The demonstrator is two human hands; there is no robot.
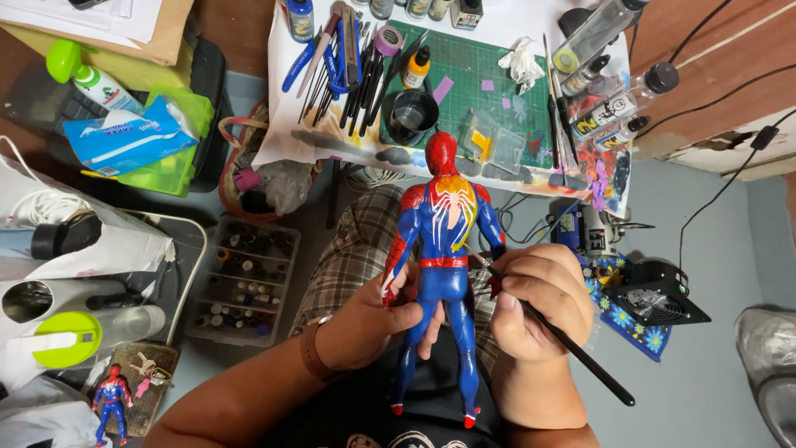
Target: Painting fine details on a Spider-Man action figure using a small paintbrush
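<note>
over the lap, left hand [369,319] grips figure [439,249], right hand [539,303] angles brush [555,332].

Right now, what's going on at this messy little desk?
A person sits holding a red and blue superhero figure over their lap. The left hand grips it around the hips and thighs, its back towards the camera. The right hand holds a thin black paintbrush, its tip near the figure's waist. Ahead lies a green cutting mat with brushes, paint bottles and a small black cup. A second, smaller figure lies at lower left.
</note>
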